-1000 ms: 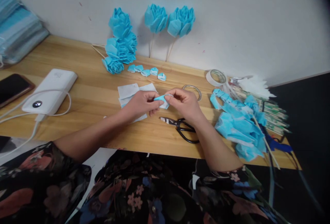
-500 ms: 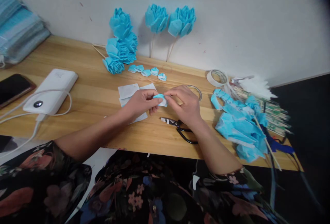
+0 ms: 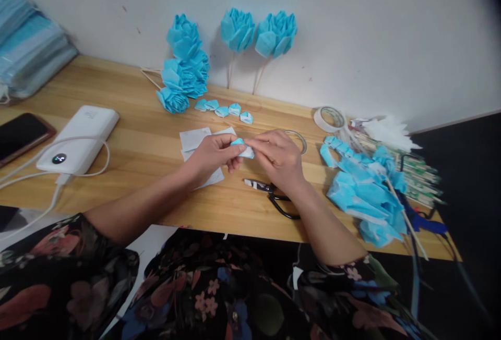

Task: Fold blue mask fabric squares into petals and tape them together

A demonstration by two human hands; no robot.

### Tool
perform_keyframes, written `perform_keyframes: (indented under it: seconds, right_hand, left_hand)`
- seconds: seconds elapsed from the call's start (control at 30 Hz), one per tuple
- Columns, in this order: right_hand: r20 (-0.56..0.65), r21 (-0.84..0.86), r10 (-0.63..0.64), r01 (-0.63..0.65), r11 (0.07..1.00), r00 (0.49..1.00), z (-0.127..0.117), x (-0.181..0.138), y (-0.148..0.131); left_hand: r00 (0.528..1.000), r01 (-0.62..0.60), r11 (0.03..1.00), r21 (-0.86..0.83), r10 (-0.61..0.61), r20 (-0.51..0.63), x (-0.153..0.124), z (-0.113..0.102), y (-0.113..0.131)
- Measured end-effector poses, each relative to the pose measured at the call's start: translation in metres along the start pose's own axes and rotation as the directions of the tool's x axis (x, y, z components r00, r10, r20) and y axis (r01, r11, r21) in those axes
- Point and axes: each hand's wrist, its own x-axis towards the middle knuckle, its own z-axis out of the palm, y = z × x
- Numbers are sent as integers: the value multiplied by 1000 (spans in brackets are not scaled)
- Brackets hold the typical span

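Note:
A small folded blue and white petal (image 3: 248, 153) of thin, paper-like material is held up over the middle of the table. My left hand (image 3: 215, 153) pinches it between thumb and fingers on its left side. Closed fingertips of my right hand (image 3: 281, 160) press against its right edge and hide part of it. Flat pale squares (image 3: 194, 138) lie partly under my left hand. Scissors with black handles (image 3: 281, 205) rest below my right hand. Behind the hands is a row of several similar folded petals (image 3: 222, 111).
Blue flowers (image 3: 183, 76) lie at the back, and two on sticks (image 3: 276, 35) lean on the wall. A tape roll (image 3: 329, 119) and a heap of blue material (image 3: 358, 194) are on the right. A power bank (image 3: 80, 139), a phone (image 3: 23, 134) and packed masks (image 3: 33, 48) occupy the left.
My right fingertips have shifted slightly left onto the petal's edge; a thin dark thing seen at them before is now hidden. My left hand keeps its pinch.

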Motion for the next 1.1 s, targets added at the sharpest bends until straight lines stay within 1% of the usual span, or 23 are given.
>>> perform_keyframes:
  seconds: [0.13,0.23,0.27,0.33,0.37,0.4,0.47,0.53,0.57,0.63,0.73,0.9,1.0,1.1]
  right_hand:
    - [-25,-21,-17,16,1000,1000,2,-1,0]
    - [-29,43,-2,3,999,1000,0,0,-3]
    - [-23,92,36,-33,995,999,-1,0,-4]
    - [12,235,179,-177,956,984,-3,1,-5]
    - [43,320,278,-276,906,960,-4,1,-4]
    - [88,403,379,-381,832,921,-4,1,-3]
    - [205,525,544,-560,641,814,-4,1,-1]
    - [321,585,620,-664,465,716,-2,1,1]
    - [369,600,630,-693,399,683,-2,2,1]
    - [437,622,629,-721,306,643,-1,3,-1]
    - [467,648,622,-722,243,628,-1,5,-4]
    - [478,669,608,-711,216,634,-2,7,-7]
    - [489,664,593,-714,223,640,-2,6,-6]
    - [482,653,587,-713,254,651,-1,5,-5]
  left_hand:
    - [1000,-4,1000,-19,4,-6,1,0,-2]
    - [1000,1,999,-32,-2,-23,2,-1,-2]
    - [1000,0,999,-37,-1,-30,2,-1,-2]
    - [999,-9,999,-46,8,-39,2,-1,-2]
    - [999,-18,999,-51,15,-42,2,-2,-2]
    - [999,-27,998,-57,25,-43,2,-2,-2]
    - [998,-43,997,-72,40,-40,2,-1,-2]
    - [998,-52,995,-85,49,-38,3,-1,-2]
    - [998,-55,994,-91,51,-40,3,-1,-3]
    - [997,-60,993,-98,56,-46,4,-1,-3]
    - [997,-70,993,-96,66,-51,4,-1,-3]
    - [997,-65,996,-58,62,-50,4,-1,-4]
    - [997,-55,998,-29,54,-51,3,0,-2]
    - [997,-52,999,0,52,-49,2,0,-1]
